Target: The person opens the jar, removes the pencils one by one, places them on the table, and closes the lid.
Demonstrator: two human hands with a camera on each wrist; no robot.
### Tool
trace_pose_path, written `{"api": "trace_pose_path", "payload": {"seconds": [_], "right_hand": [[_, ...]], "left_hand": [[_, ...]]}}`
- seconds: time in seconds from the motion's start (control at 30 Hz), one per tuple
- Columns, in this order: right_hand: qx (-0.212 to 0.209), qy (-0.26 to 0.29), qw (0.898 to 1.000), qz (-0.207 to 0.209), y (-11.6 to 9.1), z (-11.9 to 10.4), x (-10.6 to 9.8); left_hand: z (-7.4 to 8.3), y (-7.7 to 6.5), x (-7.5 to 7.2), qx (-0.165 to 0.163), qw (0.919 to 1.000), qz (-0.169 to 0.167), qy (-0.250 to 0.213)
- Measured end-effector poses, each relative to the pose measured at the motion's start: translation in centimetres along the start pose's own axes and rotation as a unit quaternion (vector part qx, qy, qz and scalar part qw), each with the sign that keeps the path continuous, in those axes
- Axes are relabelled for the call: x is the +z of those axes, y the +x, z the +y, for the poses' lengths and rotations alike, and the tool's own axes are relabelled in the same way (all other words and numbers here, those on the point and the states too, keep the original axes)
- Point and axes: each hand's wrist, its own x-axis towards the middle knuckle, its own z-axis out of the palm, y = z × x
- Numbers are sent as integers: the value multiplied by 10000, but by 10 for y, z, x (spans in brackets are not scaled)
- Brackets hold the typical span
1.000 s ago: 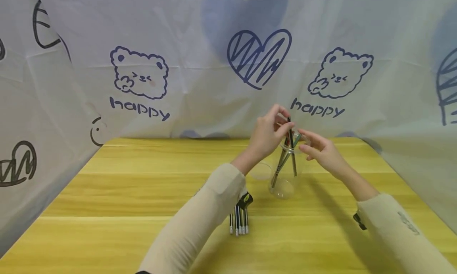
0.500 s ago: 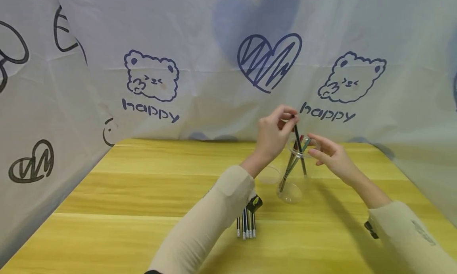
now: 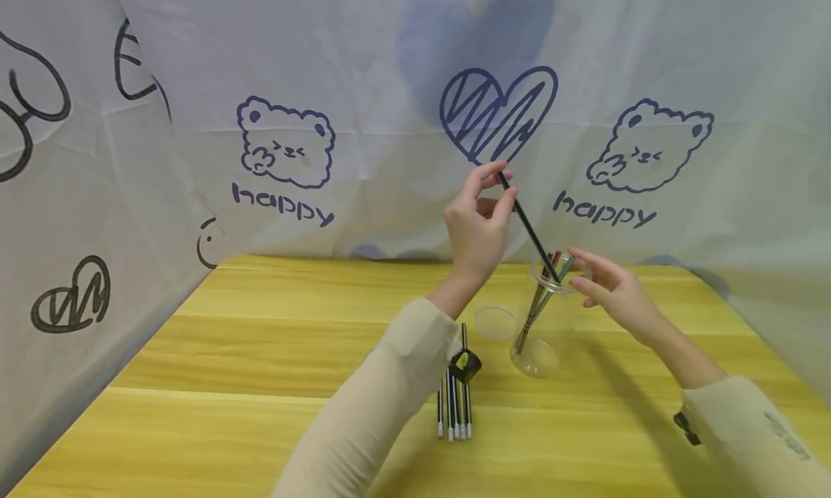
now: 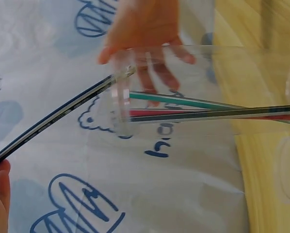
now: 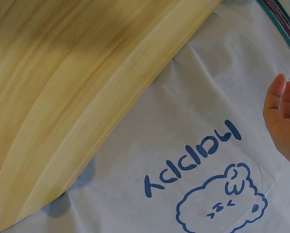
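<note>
My left hand (image 3: pixel 480 220) pinches a black pencil (image 3: pixel 529 227) near its upper end. The pencil slants down to the right, its lower end at the mouth of a clear plastic jar (image 3: pixel 537 354). In the left wrist view, the black-and-silver pencil (image 4: pixel 53 116) reaches the jar's rim (image 4: pixel 121 107). Inside the jar lean a green pencil (image 4: pixel 184 101), a red one (image 4: pixel 159 113) and a dark one (image 4: pixel 222 114). My right hand (image 3: pixel 617 292) holds the jar near its rim, thumb and forefinger on its right side. Its fingers show through the clear wall.
Several black pencils (image 3: pixel 452 411) with white eraser ends lie together on the wooden table (image 3: pixel 260 361), partly hidden by my left wrist. A round clear lid (image 3: pixel 495 322) lies left of the jar. Behind the table hangs a white printed cloth (image 3: pixel 383 195).
My left hand has drawn the black pencil up and left; its lower end has risen from inside the jar to the rim. My right hand stays at the jar. The view has shifted slightly.
</note>
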Motion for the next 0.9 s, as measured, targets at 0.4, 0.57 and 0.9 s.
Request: {"api": "trace_pose_path", "payload": {"seconds": [0.4,0.57,0.9], "right_hand": [[-59,-14,9999,87,-5,4,-2],[15,-48,10000,71,-4,4,-1],[-24,-25,10000,76,-2,3,0]], "left_hand": [[3,13,-21,-39,9947,1006,-208],[-2,14,-36,-390,9923,1162,-154],[-26,0,-71,-1780,9838,213,69]]}}
